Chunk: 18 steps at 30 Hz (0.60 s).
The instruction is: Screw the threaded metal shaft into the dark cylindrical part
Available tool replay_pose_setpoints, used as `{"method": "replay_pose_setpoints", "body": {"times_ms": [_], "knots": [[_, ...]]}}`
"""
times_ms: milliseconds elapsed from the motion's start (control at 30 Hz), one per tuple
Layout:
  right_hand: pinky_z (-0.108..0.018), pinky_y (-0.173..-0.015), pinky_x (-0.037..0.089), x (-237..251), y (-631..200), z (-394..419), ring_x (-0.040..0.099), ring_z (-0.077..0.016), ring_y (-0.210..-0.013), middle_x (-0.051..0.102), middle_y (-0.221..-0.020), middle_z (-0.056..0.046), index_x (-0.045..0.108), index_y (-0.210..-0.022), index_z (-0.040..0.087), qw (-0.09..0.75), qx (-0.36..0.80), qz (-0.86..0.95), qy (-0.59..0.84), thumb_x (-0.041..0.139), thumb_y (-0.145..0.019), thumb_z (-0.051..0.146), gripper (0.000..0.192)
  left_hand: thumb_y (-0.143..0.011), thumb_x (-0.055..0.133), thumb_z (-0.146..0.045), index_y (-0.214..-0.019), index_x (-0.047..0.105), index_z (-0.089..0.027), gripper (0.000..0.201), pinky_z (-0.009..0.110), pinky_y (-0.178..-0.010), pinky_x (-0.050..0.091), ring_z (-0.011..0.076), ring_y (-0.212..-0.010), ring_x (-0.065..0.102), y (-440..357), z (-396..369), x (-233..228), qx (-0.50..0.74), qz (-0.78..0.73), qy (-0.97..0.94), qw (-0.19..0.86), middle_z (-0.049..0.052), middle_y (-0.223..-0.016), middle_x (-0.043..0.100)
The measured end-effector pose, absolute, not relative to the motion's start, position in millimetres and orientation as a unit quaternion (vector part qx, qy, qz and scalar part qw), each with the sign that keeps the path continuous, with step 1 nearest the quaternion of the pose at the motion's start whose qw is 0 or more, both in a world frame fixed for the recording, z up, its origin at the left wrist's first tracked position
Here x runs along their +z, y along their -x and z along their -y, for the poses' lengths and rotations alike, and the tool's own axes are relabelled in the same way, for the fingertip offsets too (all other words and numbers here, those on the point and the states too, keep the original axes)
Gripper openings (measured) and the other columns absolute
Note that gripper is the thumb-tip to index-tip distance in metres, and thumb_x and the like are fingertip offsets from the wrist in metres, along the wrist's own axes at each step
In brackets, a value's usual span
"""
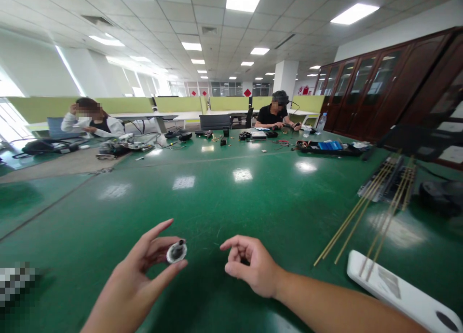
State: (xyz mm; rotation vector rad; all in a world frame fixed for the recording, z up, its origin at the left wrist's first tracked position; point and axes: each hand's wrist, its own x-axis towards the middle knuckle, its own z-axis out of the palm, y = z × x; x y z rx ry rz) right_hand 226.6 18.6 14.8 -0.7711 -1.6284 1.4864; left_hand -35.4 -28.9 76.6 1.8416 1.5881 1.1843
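My left hand (144,270) holds a small round piece (177,251) with a white rim and a dark middle, gripped between the thumb and the bent fingers, while the index finger points up and away. A small dark stub shows at the top of the piece; its exact kind I cannot make out. To its right, my right hand (253,266) hovers over the green table (217,198). Its index finger reaches toward the left hand, apart from the thumb, and the other fingers are curled. Nothing shows in that hand.
Thin brass-coloured rods (358,212) lie at the right, their near ends by a white oblong device (401,289). A black tray of parts (327,148) sits farther back. Two people sit across the table, one (277,113) handling small parts. A blurred object (14,282) is at the left edge.
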Motion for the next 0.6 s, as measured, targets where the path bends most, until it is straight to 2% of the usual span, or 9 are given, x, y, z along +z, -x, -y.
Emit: {"method": "replay_pose_setpoints", "body": {"times_ms": [100,167,233,367,600], "knots": [[-0.025,-0.066,0.044,16.2,-226.6,-19.5,0.052,-0.0091,-0.066,0.061,-0.091,0.001,0.056,-0.126,0.020,0.413,0.487,0.672,0.376,0.069,-0.078,0.014,0.049,-0.085,0.074,-0.045,-0.133,0.051,-0.028,0.056,0.035,-0.096,0.056,0.0218,-0.105,0.066,7.6,0.7,67.6,0.396,-0.530,-0.695,0.282,0.004,-0.118,0.067],[-0.027,-0.071,0.046,15.6,-226.5,-18.4,0.054,-0.0101,-0.071,0.060,-0.103,-0.001,0.050,-0.131,0.023,0.401,0.428,0.705,0.399,0.069,-0.073,0.010,0.063,-0.088,0.071,-0.043,-0.122,0.059,-0.027,0.039,0.033,-0.093,0.055,0.0216,-0.103,0.065,-4.8,-9.8,54.0,0.371,-0.515,-0.727,0.262,0.004,-0.114,0.067],[-0.029,-0.077,0.047,14.6,-226.3,-16.5,0.056,-0.0124,-0.079,0.059,-0.109,-0.002,0.046,-0.133,0.025,0.395,0.386,0.729,0.404,0.070,-0.070,0.008,0.070,-0.093,0.065,-0.040,-0.121,0.061,-0.028,0.031,0.031,-0.092,0.054,0.0207,-0.105,0.064,-8.6,-14.1,37.3,0.347,-0.494,-0.764,0.228,0.003,-0.115,0.066],[-0.030,-0.082,0.048,13.1,-225.4,-16.0,0.057,-0.0137,-0.085,0.058,-0.114,-0.002,0.045,-0.131,0.027,0.393,0.365,0.736,0.413,0.067,-0.069,0.005,0.069,-0.098,0.059,-0.032,-0.132,0.054,-0.034,0.034,0.027,-0.097,0.050,0.0168,-0.112,0.060,-1.7,-14.0,11.8,0.313,-0.418,-0.827,0.207,0.002,-0.124,0.061],[-0.028,-0.078,0.048,12.9,-223.6,-20.8,0.058,-0.0142,-0.083,0.060,-0.104,0.000,0.053,-0.111,0.024,0.381,0.364,0.744,0.411,0.063,-0.068,0.000,0.050,-0.091,0.071,-0.035,-0.133,0.049,-0.031,0.048,0.025,-0.098,0.050,0.0162,-0.110,0.062,2.9,-13.8,0.0,0.359,-0.431,-0.808,0.181,0.002,-0.121,0.064]]}}
